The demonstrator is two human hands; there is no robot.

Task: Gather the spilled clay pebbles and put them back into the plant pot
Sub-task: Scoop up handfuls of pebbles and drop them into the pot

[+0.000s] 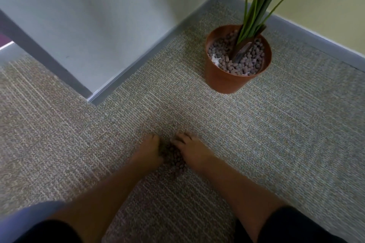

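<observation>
Left hand (149, 151): laid on the carpet (276, 134), palm turned inward, fingers loosely curved and not clenched; its inner edge is pressed against the pebble heap.
Right hand (190, 151): set opposite, fingers bent and spread, tips lying on the far end of the heap; nothing is seen to be gripped.
Pebbles (174, 159): a small dark heap is penned between the two hands; blur hides single pieces.
Pot (223, 79): an orange pot is stood upright near the wall corner, well apart from the hands, farther off and to the right; it is filled with pale pebbles around green stems (250, 16).
Sleeves: dark cloth is seen at both upper arms.
</observation>
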